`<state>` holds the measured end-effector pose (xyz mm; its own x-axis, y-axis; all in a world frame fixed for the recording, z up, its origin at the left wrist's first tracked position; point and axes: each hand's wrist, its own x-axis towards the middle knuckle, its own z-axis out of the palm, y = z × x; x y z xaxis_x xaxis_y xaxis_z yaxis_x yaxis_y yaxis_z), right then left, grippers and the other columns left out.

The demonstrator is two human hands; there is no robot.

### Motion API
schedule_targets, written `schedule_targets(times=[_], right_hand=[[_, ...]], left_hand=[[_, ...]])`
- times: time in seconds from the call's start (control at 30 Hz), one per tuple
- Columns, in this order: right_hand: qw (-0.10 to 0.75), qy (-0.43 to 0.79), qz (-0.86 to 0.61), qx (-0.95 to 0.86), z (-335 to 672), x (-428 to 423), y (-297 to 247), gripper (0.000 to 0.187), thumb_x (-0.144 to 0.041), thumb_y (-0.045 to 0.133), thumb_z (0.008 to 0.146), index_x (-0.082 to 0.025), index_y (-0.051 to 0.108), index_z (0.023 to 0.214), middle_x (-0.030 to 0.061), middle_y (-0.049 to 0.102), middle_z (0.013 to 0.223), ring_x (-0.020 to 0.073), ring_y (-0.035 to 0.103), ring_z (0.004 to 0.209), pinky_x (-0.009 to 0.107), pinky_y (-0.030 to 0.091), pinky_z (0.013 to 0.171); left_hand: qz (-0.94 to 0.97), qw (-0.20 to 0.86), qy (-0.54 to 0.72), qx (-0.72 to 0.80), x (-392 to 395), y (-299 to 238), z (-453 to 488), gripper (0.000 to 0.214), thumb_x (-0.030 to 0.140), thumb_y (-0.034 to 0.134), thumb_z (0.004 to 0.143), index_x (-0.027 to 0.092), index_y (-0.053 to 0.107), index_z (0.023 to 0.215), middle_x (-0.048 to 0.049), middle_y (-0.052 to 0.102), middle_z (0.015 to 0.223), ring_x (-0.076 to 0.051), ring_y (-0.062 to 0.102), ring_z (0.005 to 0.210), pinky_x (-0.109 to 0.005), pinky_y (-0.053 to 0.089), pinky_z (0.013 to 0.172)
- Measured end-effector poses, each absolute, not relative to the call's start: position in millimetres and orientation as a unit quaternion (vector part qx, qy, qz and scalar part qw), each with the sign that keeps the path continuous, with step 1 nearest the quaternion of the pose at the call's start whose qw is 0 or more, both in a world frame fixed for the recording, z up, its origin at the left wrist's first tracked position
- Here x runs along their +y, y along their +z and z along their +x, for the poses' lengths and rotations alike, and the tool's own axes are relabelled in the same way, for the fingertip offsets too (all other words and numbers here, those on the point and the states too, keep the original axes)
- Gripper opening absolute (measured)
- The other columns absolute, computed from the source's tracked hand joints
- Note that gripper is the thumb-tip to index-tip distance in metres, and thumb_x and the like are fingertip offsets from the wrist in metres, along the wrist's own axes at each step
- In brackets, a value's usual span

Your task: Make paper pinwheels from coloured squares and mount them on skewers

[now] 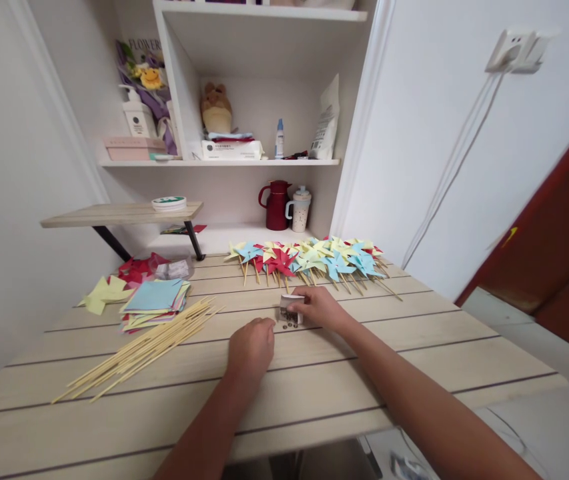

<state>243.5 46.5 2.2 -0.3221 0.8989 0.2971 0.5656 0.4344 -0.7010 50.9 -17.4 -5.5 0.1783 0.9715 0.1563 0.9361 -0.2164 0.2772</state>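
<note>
My right hand (317,308) rests on the wooden table (414,347) with its fingers closed round a small clear box (289,312) of dark pins or beads. My left hand (251,345) lies just left of that box, fingers curled under in a loose fist; what they hold, if anything, is hidden. Beyond the hands lies a row of finished paper pinwheels (309,259) on sticks in red, blue, yellow and green. To the left are a loose bundle of bamboo skewers (149,347) and a stack of coloured paper squares (157,301).
Folded yellow and red paper pieces (114,283) and a clear plastic packet (171,268) lie at the far left. A red kettle (277,205) and a mug (300,208) stand on the shelf behind. A small side shelf (124,213) juts out left. A wall runs along the right.
</note>
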Motion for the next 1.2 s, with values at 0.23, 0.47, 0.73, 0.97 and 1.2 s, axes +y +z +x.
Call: schedule_targets(times=[0.23,0.47,0.73,0.97,1.2], right_hand=[[0.353,0.250,-0.543,-0.720,251.7,54.9,-5.2,0.027,-0.039,0.062,0.082,-0.019,0.066,0.101,-0.0018,0.063,0.067,0.0158,0.055,0.060,0.024,0.038,0.056],[0.325,0.198,-0.613,-0.692,262.2,60.2,-2.0,0.017,-0.035,0.068,0.077,-0.021,0.064,0.068,0.0003,0.062,0.064,0.0156,0.052,0.062,0.025,0.029,0.056],[0.338,0.221,-0.645,-0.649,289.0,63.4,9.4,0.029,-0.041,0.067,0.076,-0.019,0.059,0.058,-0.0016,0.056,0.056,0.0130,0.048,0.056,0.025,0.029,0.052],[0.358,0.243,-0.663,-0.611,342.9,56.1,15.9,0.037,-0.049,0.066,0.073,-0.019,0.057,0.055,-0.0008,0.056,0.051,0.0131,0.048,0.050,0.027,0.034,0.050],[0.376,0.175,-0.706,-0.574,357.3,63.4,8.7,0.023,-0.040,0.074,0.068,-0.020,0.067,0.061,-0.0005,0.059,0.050,0.0151,0.049,0.048,0.027,0.032,0.049]], left_hand=[[0.771,0.058,0.146,0.617,-17.2,-7.3,50.6,0.034,0.021,0.039,0.096,0.027,0.072,0.104,-0.0032,0.075,0.107,-0.019,0.068,0.099,-0.028,0.046,0.081],[0.772,0.062,0.140,0.617,-18.4,-4.5,51.4,0.034,0.023,0.039,0.097,0.027,0.071,0.108,-0.0035,0.075,0.110,-0.020,0.069,0.101,-0.030,0.047,0.083],[0.775,0.069,0.143,0.612,-18.0,-5.2,50.3,0.034,0.023,0.041,0.096,0.026,0.071,0.110,-0.0036,0.074,0.114,-0.020,0.068,0.105,-0.030,0.047,0.086],[0.775,0.076,0.145,0.610,-16.8,-6.9,49.3,0.034,0.019,0.043,0.094,0.026,0.070,0.114,-0.0031,0.073,0.119,-0.020,0.066,0.110,-0.029,0.046,0.092],[0.778,0.073,0.144,0.606,-16.9,-5.8,49.5,0.035,0.021,0.041,0.096,0.024,0.070,0.115,-0.0037,0.073,0.120,-0.021,0.066,0.110,-0.031,0.047,0.092]])
